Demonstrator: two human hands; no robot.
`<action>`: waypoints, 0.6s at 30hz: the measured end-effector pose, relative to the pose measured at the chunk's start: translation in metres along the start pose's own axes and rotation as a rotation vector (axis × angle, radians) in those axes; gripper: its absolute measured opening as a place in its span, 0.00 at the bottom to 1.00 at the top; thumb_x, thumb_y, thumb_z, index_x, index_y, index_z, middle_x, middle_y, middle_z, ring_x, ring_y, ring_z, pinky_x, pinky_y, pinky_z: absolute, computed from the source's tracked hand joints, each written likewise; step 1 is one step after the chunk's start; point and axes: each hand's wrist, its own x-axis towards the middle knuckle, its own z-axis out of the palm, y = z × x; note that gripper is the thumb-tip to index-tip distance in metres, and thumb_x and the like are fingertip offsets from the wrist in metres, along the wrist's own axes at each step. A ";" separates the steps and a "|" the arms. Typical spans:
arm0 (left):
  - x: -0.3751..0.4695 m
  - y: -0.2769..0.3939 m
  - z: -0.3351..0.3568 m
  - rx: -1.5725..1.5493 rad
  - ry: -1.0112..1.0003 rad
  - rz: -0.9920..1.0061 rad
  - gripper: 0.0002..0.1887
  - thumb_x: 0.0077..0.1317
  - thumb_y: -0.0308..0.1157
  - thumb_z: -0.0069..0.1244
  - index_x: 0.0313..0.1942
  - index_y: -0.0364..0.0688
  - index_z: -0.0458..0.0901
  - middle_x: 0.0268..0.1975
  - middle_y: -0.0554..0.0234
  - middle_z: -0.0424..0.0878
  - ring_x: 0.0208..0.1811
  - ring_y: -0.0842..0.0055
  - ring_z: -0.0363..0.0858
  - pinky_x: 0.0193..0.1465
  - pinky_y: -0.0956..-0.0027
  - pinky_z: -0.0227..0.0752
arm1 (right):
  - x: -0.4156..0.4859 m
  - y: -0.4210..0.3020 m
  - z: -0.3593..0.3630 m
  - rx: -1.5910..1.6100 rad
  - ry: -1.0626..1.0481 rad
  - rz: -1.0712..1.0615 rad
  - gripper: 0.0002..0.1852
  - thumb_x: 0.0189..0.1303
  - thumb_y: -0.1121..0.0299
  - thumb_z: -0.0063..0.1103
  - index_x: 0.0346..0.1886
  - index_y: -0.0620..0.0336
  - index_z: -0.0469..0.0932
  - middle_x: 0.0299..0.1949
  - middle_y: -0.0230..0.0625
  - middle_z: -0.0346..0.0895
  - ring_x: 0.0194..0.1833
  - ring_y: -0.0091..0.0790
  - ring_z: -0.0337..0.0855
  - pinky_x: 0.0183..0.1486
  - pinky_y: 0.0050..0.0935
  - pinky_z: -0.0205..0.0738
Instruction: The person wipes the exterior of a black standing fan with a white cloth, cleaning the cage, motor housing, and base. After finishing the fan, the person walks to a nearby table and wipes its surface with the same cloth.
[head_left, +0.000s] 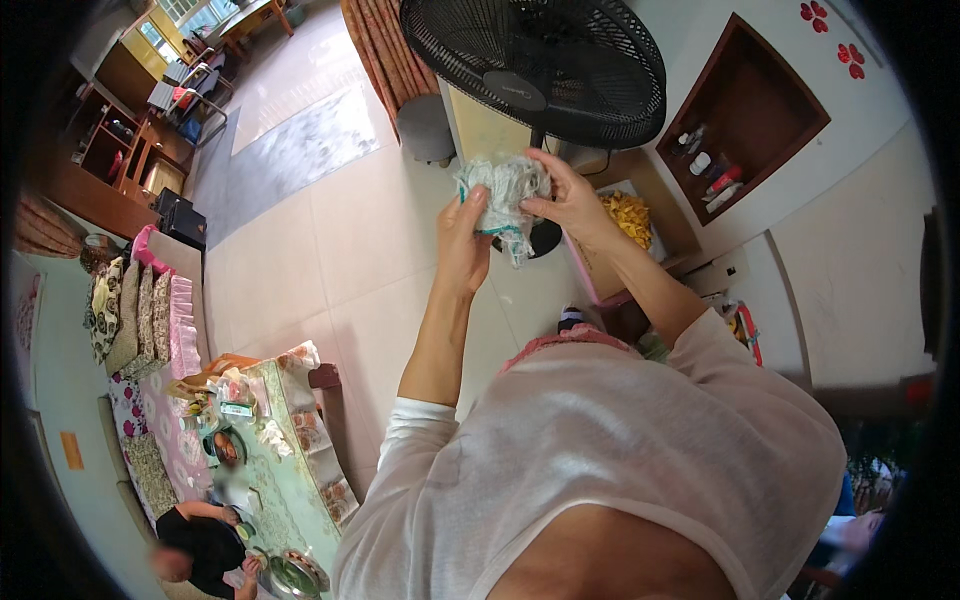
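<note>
Both my hands hold a crumpled bundle of thin white mesh-like material (506, 191) with teal edging, out in front of my body. My left hand (463, 232) grips its left side, thumb laid across the front. On the right side, my right hand (566, 199) pinches it between thumb and fingers. A loose end hangs from the bottom of the bundle. Behind and above it stands a black pedestal fan (536, 67), whose base is partly hidden by the bundle.
Right of the fan, a pink box (589, 266) stands near yellow pieces (628, 217). A wall niche (742, 112) holds small bottles. A grey stool (425, 127) is beyond my left hand. At lower left, a person in black (199, 547) sits by a cloth-covered table (289, 480).
</note>
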 end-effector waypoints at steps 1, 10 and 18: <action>-0.001 0.001 -0.005 -0.024 0.001 -0.007 0.17 0.69 0.40 0.47 0.50 0.37 0.75 0.46 0.63 0.81 0.46 0.75 0.79 0.50 0.68 0.74 | 0.002 0.002 0.001 0.071 -0.031 0.067 0.34 0.59 0.73 0.61 0.68 0.62 0.57 0.54 0.40 0.70 0.51 0.24 0.72 0.48 0.22 0.71; 0.001 -0.012 -0.052 -0.323 0.155 -0.091 0.18 0.70 0.39 0.44 0.52 0.37 0.74 0.49 0.57 0.80 0.52 0.69 0.78 0.56 0.62 0.71 | -0.011 -0.001 -0.009 0.565 0.061 0.353 0.22 0.58 0.79 0.41 0.58 0.67 0.68 0.48 0.39 0.75 0.51 0.30 0.76 0.55 0.27 0.72; -0.022 -0.054 -0.061 0.725 0.298 0.096 0.20 0.68 0.39 0.50 0.52 0.32 0.76 0.45 0.62 0.81 0.46 0.80 0.75 0.52 0.72 0.68 | -0.012 0.003 0.006 0.576 0.043 0.427 0.10 0.54 0.80 0.55 0.40 0.61 0.71 0.38 0.37 0.77 0.38 0.29 0.80 0.43 0.28 0.78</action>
